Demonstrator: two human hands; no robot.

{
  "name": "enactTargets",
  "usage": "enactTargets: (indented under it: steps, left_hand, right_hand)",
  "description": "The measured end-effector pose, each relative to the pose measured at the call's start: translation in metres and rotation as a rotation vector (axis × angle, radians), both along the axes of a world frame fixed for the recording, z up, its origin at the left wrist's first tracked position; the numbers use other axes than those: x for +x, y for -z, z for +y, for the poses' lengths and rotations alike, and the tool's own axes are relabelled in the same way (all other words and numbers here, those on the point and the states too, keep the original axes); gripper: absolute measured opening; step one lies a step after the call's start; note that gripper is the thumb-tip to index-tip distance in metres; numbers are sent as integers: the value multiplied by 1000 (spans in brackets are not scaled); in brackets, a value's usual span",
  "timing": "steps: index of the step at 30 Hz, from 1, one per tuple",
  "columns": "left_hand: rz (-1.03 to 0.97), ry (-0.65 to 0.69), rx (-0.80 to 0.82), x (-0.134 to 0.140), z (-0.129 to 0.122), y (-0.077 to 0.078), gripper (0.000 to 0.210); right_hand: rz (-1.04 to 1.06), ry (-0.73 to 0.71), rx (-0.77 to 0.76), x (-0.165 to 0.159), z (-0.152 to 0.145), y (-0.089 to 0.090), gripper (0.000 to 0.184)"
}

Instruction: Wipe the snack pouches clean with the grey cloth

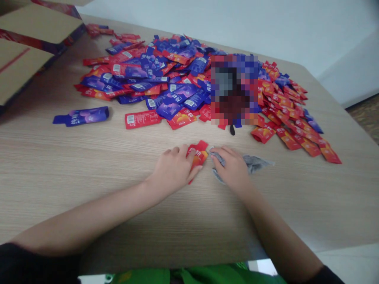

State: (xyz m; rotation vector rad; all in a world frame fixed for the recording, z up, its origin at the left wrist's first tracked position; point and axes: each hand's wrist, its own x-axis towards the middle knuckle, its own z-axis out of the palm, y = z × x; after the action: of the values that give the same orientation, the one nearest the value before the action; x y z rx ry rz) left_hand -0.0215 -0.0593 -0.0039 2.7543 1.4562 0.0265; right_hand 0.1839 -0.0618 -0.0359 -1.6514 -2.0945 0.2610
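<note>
A red pouch with orange fruit printing (199,154) lies on the table under my left hand (174,167), whose fingers and thumb grip it from the left side. My right hand (232,167) is closed on a crumpled grey cloth (256,163), just right of the pouch. Part of the cloth spreads out on the tabletop beyond the hand, and part is hidden beneath it. Above both hands lies a large heap of red and purple pouches (177,94).
One purple pouch (85,116) lies apart at the left. Overlapping red pouches (293,128) spread along the right. An open cardboard box (38,27) stands at the upper left. A pixelated patch covers part of the heap. The wooden table (118,165) meets a white wall behind.
</note>
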Motion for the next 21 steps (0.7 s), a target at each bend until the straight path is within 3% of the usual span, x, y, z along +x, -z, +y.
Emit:
enactTargets:
  steps: [3, 6, 9, 11, 12, 14, 17, 21]
  left_hand:
    - [58, -50, -157, 2, -9, -12, 52]
    - [26, 26, -197, -2, -7, -15, 42]
    - [-25, 215, -61, -9, 5, -3, 32]
    - [-25, 380, -9, -12, 12, 10, 43]
    - [-19, 395, -4, -12, 13, 16, 46]
    - [3, 329, 15, -10, 11, 23, 45]
    - [45, 164, 35, -3, 1, 21, 47]
    - [45, 135, 28, 4, -9, 14, 49]
  right_hand:
    - [110, 101, 56, 17, 4, -3, 22]
    - [199, 143, 97, 30, 4, -7, 21]
    - [223, 149, 93, 33, 2, -10, 21]
    - [228, 146, 93, 33, 0, -9, 21]
    - [232, 143, 96, 32, 0, -8, 21]
    - [241, 137, 100, 32, 1, -7, 21]
    - [243, 141, 109, 33, 2, -6, 20]
    - [248, 124, 103, 32, 1, -4, 20]
